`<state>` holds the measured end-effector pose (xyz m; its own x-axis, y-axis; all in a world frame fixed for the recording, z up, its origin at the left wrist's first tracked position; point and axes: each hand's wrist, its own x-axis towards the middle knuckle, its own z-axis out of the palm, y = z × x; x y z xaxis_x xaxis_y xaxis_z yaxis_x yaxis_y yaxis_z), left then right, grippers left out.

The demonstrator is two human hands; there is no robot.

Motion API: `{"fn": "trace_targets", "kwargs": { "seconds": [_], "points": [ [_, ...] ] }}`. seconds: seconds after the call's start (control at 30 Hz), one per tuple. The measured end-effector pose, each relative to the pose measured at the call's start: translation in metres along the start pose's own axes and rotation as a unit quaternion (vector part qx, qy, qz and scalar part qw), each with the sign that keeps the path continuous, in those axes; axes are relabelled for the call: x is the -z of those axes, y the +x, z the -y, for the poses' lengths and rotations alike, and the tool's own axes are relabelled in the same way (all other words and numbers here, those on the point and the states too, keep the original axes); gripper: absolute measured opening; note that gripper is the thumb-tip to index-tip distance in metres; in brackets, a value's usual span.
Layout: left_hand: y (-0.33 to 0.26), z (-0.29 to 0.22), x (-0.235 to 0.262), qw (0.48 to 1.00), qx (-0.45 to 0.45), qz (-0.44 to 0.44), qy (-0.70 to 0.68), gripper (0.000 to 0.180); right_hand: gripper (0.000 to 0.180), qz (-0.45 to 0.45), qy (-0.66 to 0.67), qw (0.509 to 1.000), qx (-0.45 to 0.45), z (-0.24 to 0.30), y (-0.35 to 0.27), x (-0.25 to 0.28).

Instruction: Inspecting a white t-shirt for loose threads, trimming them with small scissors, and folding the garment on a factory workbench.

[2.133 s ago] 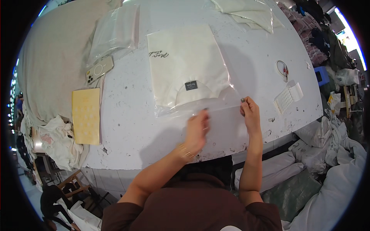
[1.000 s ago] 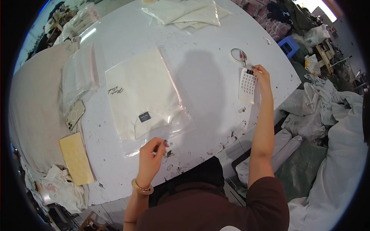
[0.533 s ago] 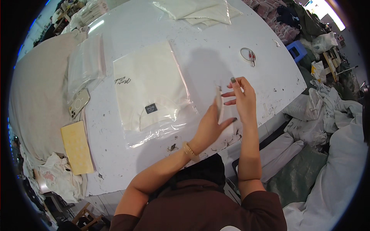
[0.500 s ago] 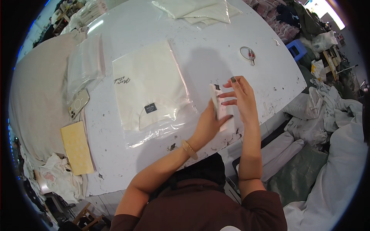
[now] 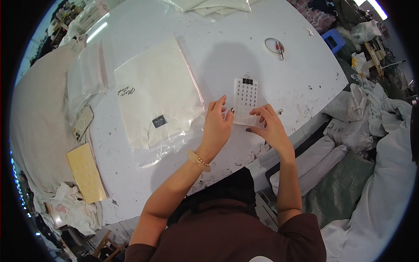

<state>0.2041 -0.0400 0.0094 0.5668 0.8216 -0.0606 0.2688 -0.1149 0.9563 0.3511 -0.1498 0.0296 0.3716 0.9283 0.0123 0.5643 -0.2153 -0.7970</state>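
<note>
A stack of white sticker sheets (image 5: 245, 98) printed with rows of small black marks lies on the table, with a black binder clip (image 5: 247, 81) on its far edge. My left hand (image 5: 218, 124) hovers just left of the stack, fingers loosely bent and apart, holding nothing. At the stack's near right corner is my right hand (image 5: 271, 129), its thumb and fingers spread; whether a fingertip touches the sheets I cannot tell. To the left, a folded white shirt (image 5: 159, 87) with a dark label at the neck lies in a clear plastic bag (image 5: 168, 150).
More bagged white garments (image 5: 209, 5) lie at the far edge. A tape roll with small red-handled snips (image 5: 275, 47) sits at the far right. Clear bags (image 5: 87, 76), a phone (image 5: 83, 123) and a yellow patterned booklet (image 5: 86, 172) line the left side, beside a large beige cloth-covered heap (image 5: 43, 113).
The sticker sheets, held upright between my hands before, now lie flat on the table. Both hands have let go and moved apart, the left one leftward.
</note>
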Motion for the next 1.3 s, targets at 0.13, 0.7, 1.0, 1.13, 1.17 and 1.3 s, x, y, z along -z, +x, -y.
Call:
{"fn": "trace_targets", "kwargs": {
  "seconds": [0.13, 0.7, 1.0, 1.13, 1.17, 1.3],
  "points": [
    [-0.005, -0.005, 0.007, 1.000, -0.002, 0.014, -0.022, 0.037, 0.026, 0.013, -0.008, 0.999, -0.041, -0.002, -0.006, -0.007],
    [-0.011, -0.003, 0.012, 0.998, 0.015, 0.009, -0.065, 0.025, 0.032, -0.113, -0.205, 0.965, 0.121, -0.022, 0.008, -0.025],
    [-0.011, 0.003, 0.009, 0.989, 0.082, 0.023, -0.124, 0.026, 0.017, -0.152, -0.118, 0.975, 0.107, -0.039, 0.022, -0.027],
    [0.007, -0.026, -0.002, 0.901, 0.287, 0.094, -0.312, 0.043, 0.018, -0.154, 0.060, 0.985, 0.041, -0.023, 0.029, -0.012],
    [0.013, -0.029, -0.006, 0.901, 0.285, 0.094, -0.313, 0.043, 0.020, -0.130, 0.078, 0.988, 0.036, -0.020, 0.030, -0.008],
    [0.035, -0.010, -0.025, 0.860, 0.299, 0.144, -0.387, 0.037, 0.029, -0.090, 0.270, 0.954, -0.094, -0.021, 0.033, -0.009]
  ]
}}
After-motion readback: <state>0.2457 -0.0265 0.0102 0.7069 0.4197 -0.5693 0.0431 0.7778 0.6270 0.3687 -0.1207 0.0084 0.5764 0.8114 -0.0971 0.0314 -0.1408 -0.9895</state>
